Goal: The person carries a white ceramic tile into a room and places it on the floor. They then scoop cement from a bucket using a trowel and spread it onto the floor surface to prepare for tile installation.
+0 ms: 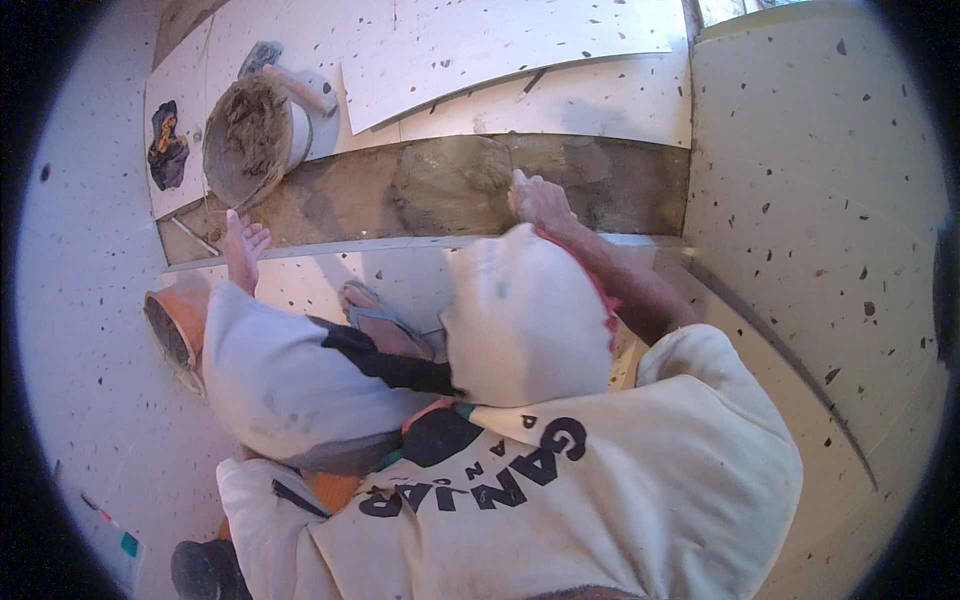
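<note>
My right hand is closed low over the strip of grey-brown mortar, its fingers curled. A thin edge shows just beyond the fingers, but I cannot make out what they grip. Near the hand the mortar looks smoothed. To the left, my left hand is open with its fingers spread. It hovers close to the near rim of a pale bucket, which is tilted and holds lumpy mortar. Nothing shows in that palm.
Large white speckled slabs lie beyond the strip; another slab is at right. A pale-handled tool lies by the bucket, a dark crumpled thing left of it. An orange bucket stands beside my left knee; my sandaled foot is between my knees.
</note>
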Available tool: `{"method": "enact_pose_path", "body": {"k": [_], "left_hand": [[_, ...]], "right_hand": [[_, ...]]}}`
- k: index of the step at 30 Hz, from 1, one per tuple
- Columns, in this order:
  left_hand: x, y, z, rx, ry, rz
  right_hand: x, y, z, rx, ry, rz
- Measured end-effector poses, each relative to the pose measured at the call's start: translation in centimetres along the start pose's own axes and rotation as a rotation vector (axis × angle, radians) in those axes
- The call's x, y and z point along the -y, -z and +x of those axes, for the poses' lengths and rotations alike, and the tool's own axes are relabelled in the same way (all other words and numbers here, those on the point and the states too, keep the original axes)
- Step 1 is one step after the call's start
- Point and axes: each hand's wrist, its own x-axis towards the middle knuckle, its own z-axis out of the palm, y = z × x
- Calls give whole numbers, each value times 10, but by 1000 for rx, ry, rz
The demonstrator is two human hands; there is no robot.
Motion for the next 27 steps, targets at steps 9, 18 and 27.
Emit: {"method": "enact_pose_path", "body": {"k": [9, 18, 27], "left_hand": [[5, -31, 4, 256, -170, 707], [7, -86, 38, 657, -39, 761], [-34, -139, 46, 1165, 266, 671]], "right_hand": [[-50, 26, -27, -32, -88, -65], [-93, 45, -66, -30, -203, -77], [-39, 78, -87, -12, -76, -52]]}}
